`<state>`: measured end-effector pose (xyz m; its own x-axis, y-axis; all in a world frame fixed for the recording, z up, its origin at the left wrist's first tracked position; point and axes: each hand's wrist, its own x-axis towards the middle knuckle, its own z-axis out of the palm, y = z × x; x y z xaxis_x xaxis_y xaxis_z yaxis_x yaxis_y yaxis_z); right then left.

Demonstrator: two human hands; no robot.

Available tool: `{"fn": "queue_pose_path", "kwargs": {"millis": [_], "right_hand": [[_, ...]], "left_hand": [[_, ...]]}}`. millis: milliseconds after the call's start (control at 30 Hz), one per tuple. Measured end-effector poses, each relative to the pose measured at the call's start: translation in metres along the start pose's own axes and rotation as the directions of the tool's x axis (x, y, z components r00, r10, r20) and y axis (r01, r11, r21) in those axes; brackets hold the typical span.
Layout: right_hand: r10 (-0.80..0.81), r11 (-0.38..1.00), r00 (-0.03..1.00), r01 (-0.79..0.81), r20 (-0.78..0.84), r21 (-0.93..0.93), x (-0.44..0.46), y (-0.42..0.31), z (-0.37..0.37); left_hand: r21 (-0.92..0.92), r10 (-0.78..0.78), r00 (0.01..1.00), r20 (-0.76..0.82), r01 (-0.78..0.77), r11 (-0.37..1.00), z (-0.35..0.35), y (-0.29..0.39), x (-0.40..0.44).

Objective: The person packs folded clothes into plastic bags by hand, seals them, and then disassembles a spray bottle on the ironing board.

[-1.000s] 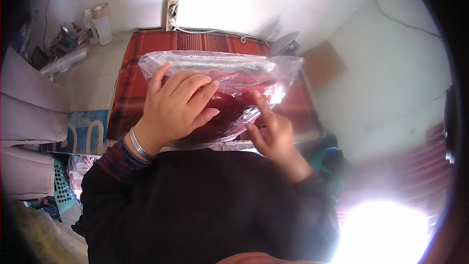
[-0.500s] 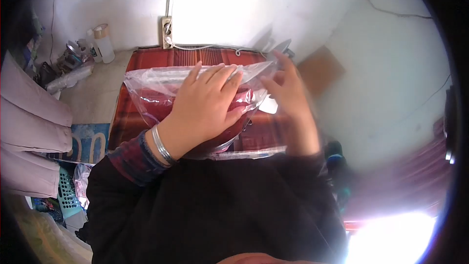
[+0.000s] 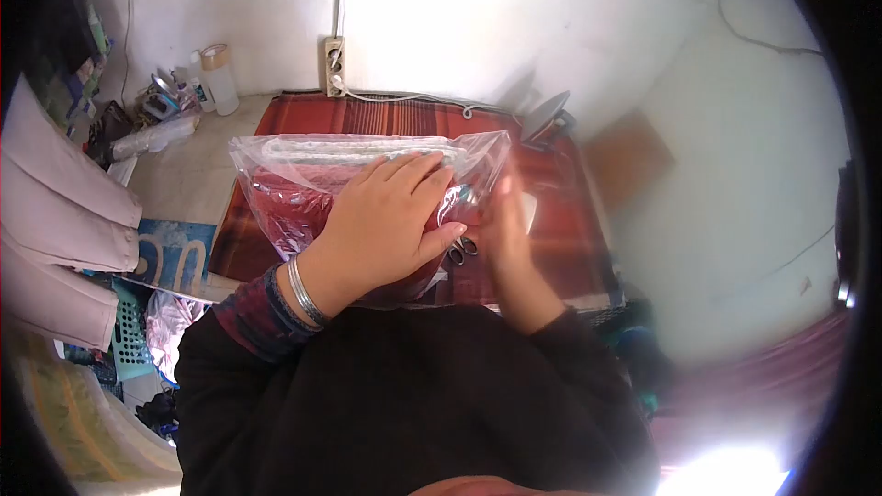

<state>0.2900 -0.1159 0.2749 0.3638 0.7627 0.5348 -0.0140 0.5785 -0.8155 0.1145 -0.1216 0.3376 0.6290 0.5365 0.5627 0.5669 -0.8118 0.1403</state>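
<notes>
A clear plastic bag (image 3: 303,152) lies on the table with folded red cloth (image 3: 289,197) inside. Flat on top of it rests my left hand (image 3: 386,211), fingers stretched out and thumb pointing right. My right hand (image 3: 507,234) is at the bag's right side, slightly blurred and seen edge-on, with its fingers stretched upward. Whether it touches the plastic I cannot tell. Scissors (image 3: 459,253) lie between the hands, their blades hidden. Just behind my right hand shows a small white item (image 3: 528,211).
A striped red cloth (image 3: 570,230) covers the table. Behind stand a power strip (image 3: 334,69) with a white cable and a dark upright object (image 3: 548,118). Bottles (image 3: 219,83) are at the back left. Pale garments (image 3: 64,193) hang at left, above a green basket (image 3: 130,331).
My right hand has moved down and left from the bag's upper right corner, its spread fingers now closer together. My left hand stays on the bag. The view has shifted slightly.
</notes>
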Motion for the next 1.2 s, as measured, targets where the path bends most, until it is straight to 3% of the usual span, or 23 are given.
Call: {"fn": "queue_pose_path", "kwargs": {"millis": [67,200,333,433,467,533,667,733,800,867,967,1000,1133,1200], "right_hand": [[0.143,0.944,0.904,-0.248,0.404,0.22,-0.014,0.01,-0.004],[0.098,0.95,0.902,-0.21,0.42,0.23,-0.016,0.012,0.006],[0.039,0.956,0.898,-0.162,0.439,0.245,-0.013,0.01,0.019],[-0.042,0.993,0.897,-0.011,0.44,0.117,-0.007,0.014,0.017],[-0.123,0.989,0.893,0.148,0.434,-0.025,-0.005,0.017,0.015],[-0.201,0.94,0.875,0.299,0.439,-0.166,-0.003,0.018,0.014],[-0.263,0.907,0.835,0.385,0.484,-0.17,0.002,0.019,0.011],[-0.28,0.887,0.81,0.424,0.515,-0.185,0.004,0.015,0.008],[-0.201,0.893,0.781,0.394,0.591,-0.217,0.009,0.001,0.005],[-0.173,0.873,0.751,0.416,0.637,-0.253,0.016,-0.001,0.0],[-0.113,0.81,0.694,0.479,0.712,-0.339,0.024,-0.012,-0.004],[-0.078,0.767,0.667,0.515,0.741,-0.383,0.026,-0.019,-0.003],[0.047,0.639,0.647,0.566,0.761,-0.521,0.031,-0.048,0.0],[0.089,0.539,0.603,0.641,0.793,-0.547,0.036,-0.054,0.0]], "left_hand": [[0.007,0.003,0.999,-0.038,-0.003,1.0,-0.002,0.002,0.004],[0.113,0.03,0.999,-0.015,-0.028,0.993,0.005,0.006,0.005],[0.006,0.062,0.998,-0.021,-0.061,0.998,0.006,0.006,0.003],[-0.112,0.06,0.998,-0.032,-0.063,0.992,-0.001,0.006,0.006],[-0.169,0.051,0.998,-0.033,-0.056,0.984,-0.006,0.008,0.007],[-0.178,0.043,0.999,-0.012,-0.045,0.983,-0.013,0.012,0.005],[-0.251,0.038,0.999,0.03,-0.029,0.968,-0.014,0.012,-0.003],[-0.333,0.057,0.998,0.03,-0.044,0.942,-0.016,0.006,-0.008],[-0.41,0.079,0.996,0.03,-0.06,0.91,-0.02,-0.004,-0.01],[-0.594,0.098,0.994,0.043,-0.054,0.803,-0.028,-0.015,-0.013],[-0.6,0.015,1.0,-0.024,-0.026,0.799,-0.042,-0.024,-0.016],[-0.463,0.027,0.997,-0.073,-0.058,0.884,-0.05,-0.024,-0.012],[-0.269,0.037,0.996,-0.084,-0.059,0.961,-0.044,-0.031,-0.005],[-0.048,0.009,0.998,0.069,-0.006,0.999,-0.036,-0.035,-0.005]]}}
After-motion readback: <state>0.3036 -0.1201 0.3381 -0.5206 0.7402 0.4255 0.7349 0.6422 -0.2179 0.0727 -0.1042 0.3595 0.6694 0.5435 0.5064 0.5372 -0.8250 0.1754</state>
